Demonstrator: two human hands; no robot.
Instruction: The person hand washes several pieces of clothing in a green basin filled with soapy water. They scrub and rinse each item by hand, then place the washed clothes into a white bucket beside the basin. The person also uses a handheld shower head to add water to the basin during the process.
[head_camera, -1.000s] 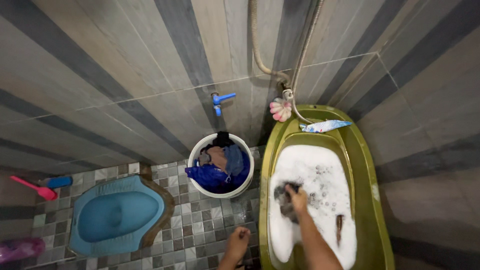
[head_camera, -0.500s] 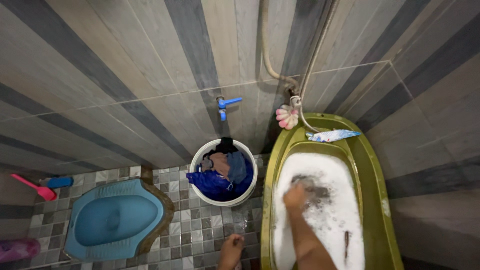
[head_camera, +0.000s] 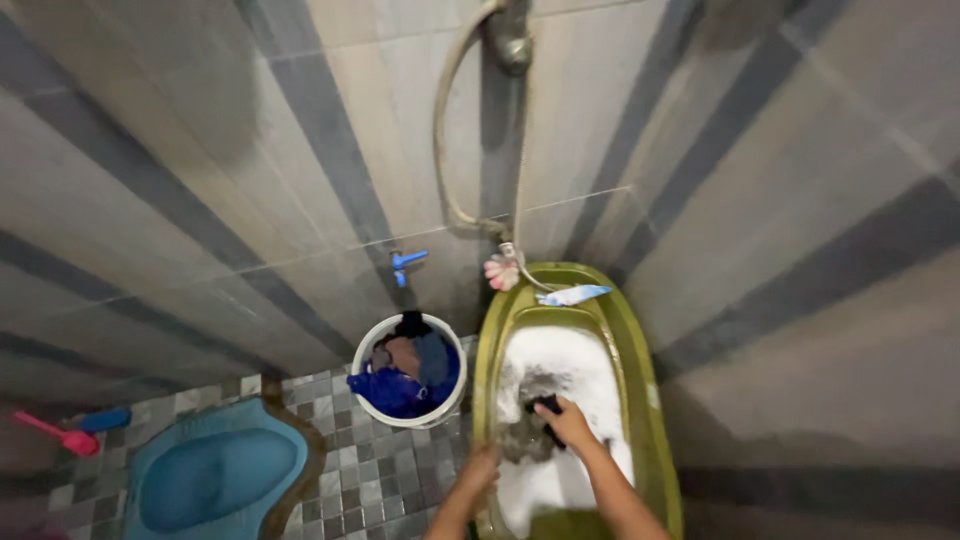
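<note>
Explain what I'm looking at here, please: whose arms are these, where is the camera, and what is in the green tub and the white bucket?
No machine is involved. A person wears a camera on the head, so the one view looks down on their own two bare arms in a tiled washroom.

The right hand is in an olive green tub full of white suds and grips a dark wet cloth. The left hand is at the tub's near rim; whether it grips the rim I cannot tell.

Left of the tub stands a white bucket piled with clothes, mostly blue. Above it a blue tap sticks out of the striped wall. A hose hangs down the wall to the tub's far end. At lower left is a blue floor toilet set in the small floor tiles.
</note>
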